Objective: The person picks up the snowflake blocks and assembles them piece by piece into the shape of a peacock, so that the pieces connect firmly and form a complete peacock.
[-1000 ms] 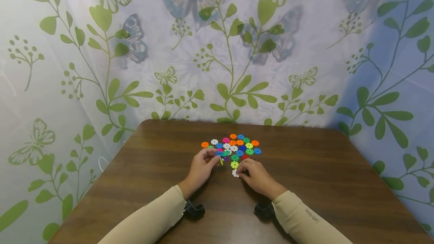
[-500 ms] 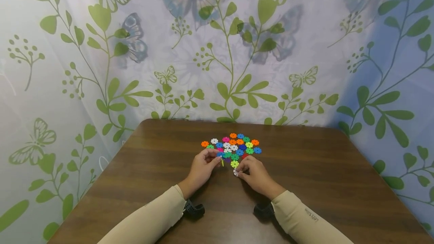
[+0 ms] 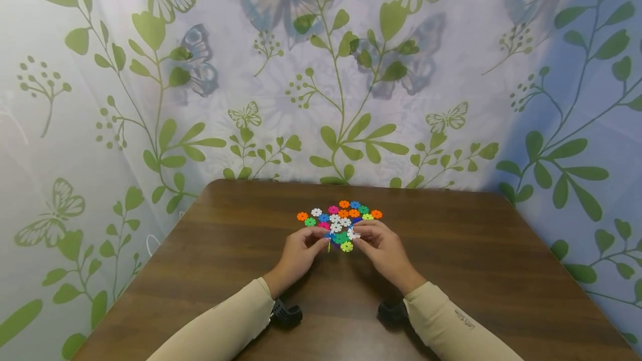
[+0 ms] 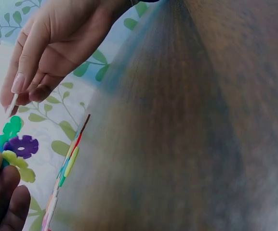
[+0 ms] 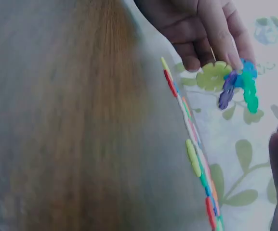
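My left hand [image 3: 297,256] pinches a small cluster of notched plastic flower discs slotted together. It has a blue disc [image 5: 245,67], a green disc [image 4: 12,127], a purple disc [image 4: 22,147] and a yellow disc [image 5: 212,77]. Between the thumb and fingers of my right hand [image 3: 388,250] is a white disc [image 3: 353,233], seen edge-on as a thin strip in the left wrist view. In the head view it is close beside the green disc of the cluster. Both hands are raised above the tabletop.
Several loose flower discs in many colours lie beyond the hands, among them an orange disc [image 3: 302,216] and a pink disc [image 3: 333,210]. A yellow-green disc [image 3: 346,246] lies nearer. The brown wooden table [image 3: 200,272] meets a leaf-patterned curtain [image 3: 281,82] behind.
My right hand has picked the white disc up off the table and brought it up and forward to the cluster. The left hand keeps its hold, nearly in place.
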Tool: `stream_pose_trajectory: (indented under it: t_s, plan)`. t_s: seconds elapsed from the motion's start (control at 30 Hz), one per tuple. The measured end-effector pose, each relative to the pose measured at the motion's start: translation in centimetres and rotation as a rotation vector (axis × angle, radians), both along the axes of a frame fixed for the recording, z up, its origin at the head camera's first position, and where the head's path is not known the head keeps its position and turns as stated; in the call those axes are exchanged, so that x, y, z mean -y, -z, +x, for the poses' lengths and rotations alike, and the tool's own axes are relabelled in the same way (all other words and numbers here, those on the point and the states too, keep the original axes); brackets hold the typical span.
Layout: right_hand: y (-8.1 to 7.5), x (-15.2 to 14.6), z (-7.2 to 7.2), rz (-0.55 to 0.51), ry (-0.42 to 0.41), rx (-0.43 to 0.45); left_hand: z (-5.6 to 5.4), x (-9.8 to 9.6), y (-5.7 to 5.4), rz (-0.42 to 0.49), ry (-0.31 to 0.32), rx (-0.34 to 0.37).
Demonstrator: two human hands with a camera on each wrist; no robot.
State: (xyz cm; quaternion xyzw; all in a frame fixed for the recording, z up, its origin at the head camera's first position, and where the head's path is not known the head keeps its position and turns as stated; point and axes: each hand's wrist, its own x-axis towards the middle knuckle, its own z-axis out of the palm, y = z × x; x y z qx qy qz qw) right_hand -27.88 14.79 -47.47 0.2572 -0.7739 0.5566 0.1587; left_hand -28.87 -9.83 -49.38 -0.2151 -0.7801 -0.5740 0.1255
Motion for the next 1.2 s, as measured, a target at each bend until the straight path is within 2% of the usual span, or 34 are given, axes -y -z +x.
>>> stream_pose_trajectory:
  t_s: [0.13, 0.3, 0.57, 0.8, 1.03, 1.1, 1.2]
  plan:
    - [0.0, 0.3, 0.3, 0.002, -0.094, 0.027, 0.1, 0.1, 0.1, -0.061, 0.016, -0.07]
    - [0.4, 0.5, 0.3, 0.002, -0.156, 0.025, 0.0, 0.1, 0.4, -0.099, 0.038, -0.174]
    - [0.1, 0.5, 0.5, 0.032, -0.164, 0.027, 0.0, 0.0, 0.5, -0.119, 0.079, -0.324]
    - [-0.2, 0.6, 0.7, 0.059, -0.168, 0.037, 0.3, 0.0, 0.0, -0.141, 0.106, -0.348]
    - [0.1, 0.6, 0.6, 0.048, -0.183, 0.034, 0.6, -0.3, -0.6, -0.205, 0.097, -0.405]
    - [0.2, 0.6, 0.6, 0.042, -0.184, 0.022, 0.6, -0.4, -0.7, -0.19, 0.094, -0.391]
    - [0.2, 0.6, 0.5, 0.041, -0.166, -0.011, 0.5, -0.5, -0.5, -0.157, 0.076, -0.327]
